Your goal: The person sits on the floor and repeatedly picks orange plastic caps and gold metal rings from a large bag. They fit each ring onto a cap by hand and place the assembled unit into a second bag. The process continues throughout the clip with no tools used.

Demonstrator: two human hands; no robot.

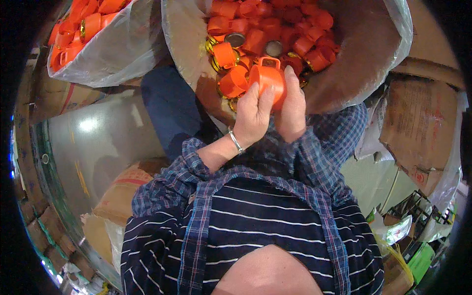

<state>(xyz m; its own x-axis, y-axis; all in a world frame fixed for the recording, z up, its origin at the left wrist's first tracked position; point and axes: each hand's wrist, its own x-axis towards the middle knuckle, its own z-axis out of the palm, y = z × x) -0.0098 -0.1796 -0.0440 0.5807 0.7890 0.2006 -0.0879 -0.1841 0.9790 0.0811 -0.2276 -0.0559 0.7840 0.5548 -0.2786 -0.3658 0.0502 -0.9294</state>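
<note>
An orange plastic mug (pixel 268 77) with a loop handle sits between my two hands, its handle pointing away from me. My left hand (pixel 251 117) is closed on the mug's near left side, with a silver bangle at the wrist. My right hand (pixel 292 109) grips it from the right, fingers stretched along its side. Just beyond is a large plastic-lined carton (pixel 344 81) with many orange mugs (pixel 255 42) heaped in it. Several gold-rimmed round pieces (pixel 235 39) lie among them. The mug's underside is hidden.
A second plastic-lined container (pixel 118 54) of orange mugs stands at the upper left. Brown cardboard (pixel 418 128) rises on the right. A taped brown package (pixel 125 189) lies on the left by the grey floor (pixel 103 132). A green crate-like object (pixel 420 260) is at lower right.
</note>
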